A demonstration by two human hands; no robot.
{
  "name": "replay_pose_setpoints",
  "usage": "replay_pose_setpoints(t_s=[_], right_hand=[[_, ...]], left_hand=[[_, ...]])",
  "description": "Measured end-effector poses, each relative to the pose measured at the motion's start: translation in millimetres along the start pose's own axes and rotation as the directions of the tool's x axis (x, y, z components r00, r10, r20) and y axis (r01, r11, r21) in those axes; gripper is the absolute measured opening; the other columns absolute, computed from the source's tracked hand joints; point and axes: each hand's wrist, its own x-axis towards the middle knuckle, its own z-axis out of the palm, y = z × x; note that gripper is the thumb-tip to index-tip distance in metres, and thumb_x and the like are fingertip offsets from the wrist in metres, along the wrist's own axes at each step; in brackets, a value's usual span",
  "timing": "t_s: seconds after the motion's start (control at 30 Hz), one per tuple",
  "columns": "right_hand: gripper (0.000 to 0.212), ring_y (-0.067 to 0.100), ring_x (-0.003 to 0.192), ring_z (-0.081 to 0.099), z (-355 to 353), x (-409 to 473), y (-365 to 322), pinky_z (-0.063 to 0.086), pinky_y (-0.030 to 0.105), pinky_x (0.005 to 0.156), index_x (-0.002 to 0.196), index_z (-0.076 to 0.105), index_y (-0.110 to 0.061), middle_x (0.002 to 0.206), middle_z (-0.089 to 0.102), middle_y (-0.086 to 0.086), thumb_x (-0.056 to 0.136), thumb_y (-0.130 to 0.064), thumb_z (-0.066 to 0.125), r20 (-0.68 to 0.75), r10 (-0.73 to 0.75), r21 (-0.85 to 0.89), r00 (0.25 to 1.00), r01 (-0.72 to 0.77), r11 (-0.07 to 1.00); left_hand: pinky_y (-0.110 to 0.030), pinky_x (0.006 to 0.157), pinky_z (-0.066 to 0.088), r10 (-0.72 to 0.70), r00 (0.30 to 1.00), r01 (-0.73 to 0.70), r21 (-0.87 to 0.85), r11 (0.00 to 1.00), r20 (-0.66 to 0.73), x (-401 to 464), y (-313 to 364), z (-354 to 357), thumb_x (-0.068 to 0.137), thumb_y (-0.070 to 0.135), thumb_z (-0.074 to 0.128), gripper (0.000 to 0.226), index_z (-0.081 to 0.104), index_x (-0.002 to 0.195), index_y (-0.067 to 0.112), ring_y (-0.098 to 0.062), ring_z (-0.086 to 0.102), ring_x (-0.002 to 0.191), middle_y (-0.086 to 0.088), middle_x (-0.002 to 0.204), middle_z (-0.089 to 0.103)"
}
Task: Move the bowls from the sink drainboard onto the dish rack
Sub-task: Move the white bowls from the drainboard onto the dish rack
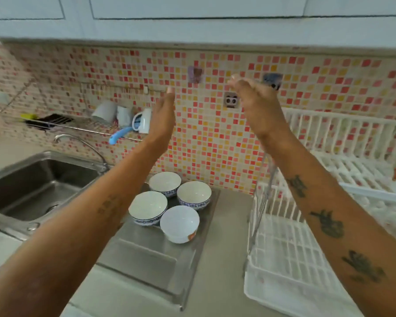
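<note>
From the head view, nearest to us are our two forearms, which run up from the bottom corners of the frame toward the tiled wall. Our left hand is raised in front of the tiles with the fingers straight and close together, palm turned inward, holding nothing. Our right hand is raised level with it, fingers loosely curled and blurred; we see nothing in it, though we cannot tell exactly how far the fingers are spread.

The four bowls sit upright in a tight cluster at the back of the sink drainboard, touching or nearly touching one another, mouths up. They lie well below both hands, roughly beneath the gap between them and a little to the left of it. Being round, they offer no long axis; we judge any rim is as good a hold as another.

The white dish rack stands to the right of the drainboard, apart from it across a strip of counter, and its near tray looks bare. We judge the task has not begun: both hands must drop to the bowls, the left being slightly nearer them and the right nearer the rack.
</note>
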Motion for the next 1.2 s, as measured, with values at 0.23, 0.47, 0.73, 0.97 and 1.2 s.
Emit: replay_pose_setpoints(t_s=[0.23, 0.47, 0.73, 0.97, 1.2], right_hand=[[0.062, 0.024, 0.136, 0.042, 135, 15, 123, 0.035, 0.040, 0.106, 0.140, 0.048, -0.011, 0.150, 0.044, 0.007, 0.096, -0.053, 0.037, 0.292, 0.447, 0.035, 0.846, -0.476, 0.879], [0.068, 0.029, 0.138, 0.039, 169, -32, 269, 0.032, 0.039, 0.108, 0.148, 0.033, -0.010, 0.152, 0.040, 0.012, 0.097, -0.054, 0.034, 0.213, 0.798, -0.002, 0.564, -0.816, 0.578], [0.069, 0.028, 0.118, 0.058, 193, -74, 329, 0.048, 0.039, 0.097, 0.131, 0.056, -0.015, 0.135, 0.059, 0.012, 0.090, -0.066, 0.035, 0.249, 0.867, 0.059, 0.432, -0.900, 0.432], [0.085, 0.027, 0.124, 0.053, 215, -87, 361, 0.040, 0.046, 0.110, 0.138, 0.049, -0.019, 0.138, 0.056, 0.009, 0.071, -0.072, 0.039, 0.222, 0.849, 0.150, 0.480, -0.877, 0.457], [0.053, 0.026, 0.112, 0.059, 209, -84, 338, 0.052, 0.037, 0.082, 0.130, 0.054, -0.022, 0.128, 0.061, 0.008, 0.096, -0.056, 0.033, 0.205, 0.861, 0.179, 0.466, -0.882, 0.435]], left_hand=[[-0.041, 0.106, 0.033, -0.407, 0.889, 0.389, -0.122, 0.913, -0.209, -18, -147, -98, 0.099, 0.052, 0.034, 0.061, 0.050, 0.138, 0.008, -0.024, 0.049, 0.130, -0.007, 0.140, 0.054], [-0.043, 0.109, 0.035, -0.711, 0.674, 0.676, -0.218, 0.703, -0.201, -75, -278, -91, 0.098, 0.055, 0.036, 0.066, 0.059, 0.128, 0.001, -0.031, 0.051, 0.128, -0.018, 0.129, 0.062], [-0.024, 0.074, 0.043, -0.776, 0.631, 0.700, -0.423, 0.575, -0.010, -101, -323, -38, 0.104, 0.035, 0.035, 0.045, 0.059, 0.125, 0.002, -0.022, 0.057, 0.104, -0.003, 0.107, 0.062], [-0.033, 0.081, 0.058, -0.721, 0.690, 0.660, -0.455, 0.598, 0.054, -104, -331, -17, 0.105, 0.042, 0.024, 0.049, 0.049, 0.135, 0.013, -0.028, 0.061, 0.111, -0.012, 0.129, 0.062], [-0.056, 0.107, 0.042, -0.751, 0.658, 0.686, -0.450, 0.571, 0.050, -108, -329, -13, 0.099, 0.056, 0.029, 0.061, 0.044, 0.144, 0.018, -0.034, 0.054, 0.125, -0.015, 0.140, 0.055]])
